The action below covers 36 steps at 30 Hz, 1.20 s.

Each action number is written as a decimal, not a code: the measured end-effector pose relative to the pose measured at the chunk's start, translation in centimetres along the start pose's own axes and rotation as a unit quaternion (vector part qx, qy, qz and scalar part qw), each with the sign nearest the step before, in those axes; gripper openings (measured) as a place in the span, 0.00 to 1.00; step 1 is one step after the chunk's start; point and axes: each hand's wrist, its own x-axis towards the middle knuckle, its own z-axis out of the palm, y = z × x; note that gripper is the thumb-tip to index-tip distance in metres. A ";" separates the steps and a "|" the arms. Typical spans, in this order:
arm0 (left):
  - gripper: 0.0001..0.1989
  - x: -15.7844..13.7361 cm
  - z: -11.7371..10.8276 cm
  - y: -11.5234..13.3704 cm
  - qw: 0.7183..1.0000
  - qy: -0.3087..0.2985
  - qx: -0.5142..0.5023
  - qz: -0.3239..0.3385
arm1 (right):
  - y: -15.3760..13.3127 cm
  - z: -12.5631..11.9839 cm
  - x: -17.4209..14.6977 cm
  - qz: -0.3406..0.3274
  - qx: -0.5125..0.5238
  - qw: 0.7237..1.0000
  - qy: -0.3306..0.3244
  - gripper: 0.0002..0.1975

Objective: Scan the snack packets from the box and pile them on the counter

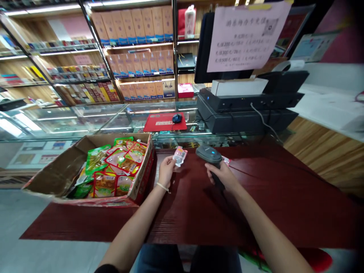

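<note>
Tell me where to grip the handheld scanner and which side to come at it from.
Best, I'd judge, to hold the handheld scanner by its handle, coming from the near right side, as the right hand does. The broad head points forward and left, while the slimmer handle slopes back toward the person, so a hand can wrap it and leave the head uncovered.

Your scanner (209,154): dark grey, blue-lit. Your sachet (180,156): pink and white. Your wristband (163,187): cream. Your desk (182,220): dark red, wood-grained. Your mat (159,122): mainly red.
</note>
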 end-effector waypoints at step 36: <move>0.10 -4.3 -1.0 11.0 0.859 -0.123 0.389 0.310 | -2.9 -1.0 -1.9 -0.058 0.030 0.995 0.074 0.17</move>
